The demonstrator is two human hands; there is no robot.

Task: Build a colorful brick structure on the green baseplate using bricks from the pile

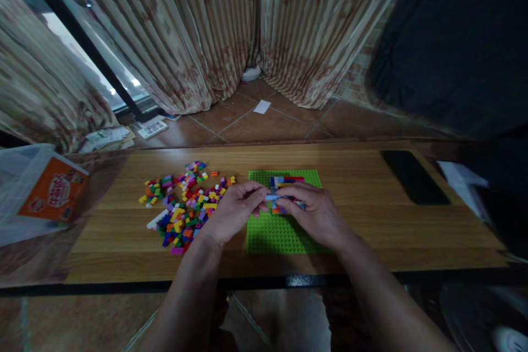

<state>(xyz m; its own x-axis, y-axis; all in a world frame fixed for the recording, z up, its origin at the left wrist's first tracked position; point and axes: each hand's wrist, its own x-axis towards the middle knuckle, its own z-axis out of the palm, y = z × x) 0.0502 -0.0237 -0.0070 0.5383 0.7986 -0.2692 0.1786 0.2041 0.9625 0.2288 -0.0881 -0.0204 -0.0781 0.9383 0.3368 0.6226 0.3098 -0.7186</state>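
Observation:
A light blue toy brick is pinched between my two hands above the green baseplate. My left hand has its fingertips closed at the brick's left end. Thumb and fingers of my right hand grip its right end. Behind and partly under my right hand, a low structure of coloured bricks sits on the upper part of the baseplate, with dark blue, red and orange pieces showing. My hands hide much of that structure.
A pile of loose coloured bricks spreads over the wooden table to the left. A black phone-like slab lies at the right. Beyond the left end stands a clear plastic container with an orange label. Striped curtains hang behind.

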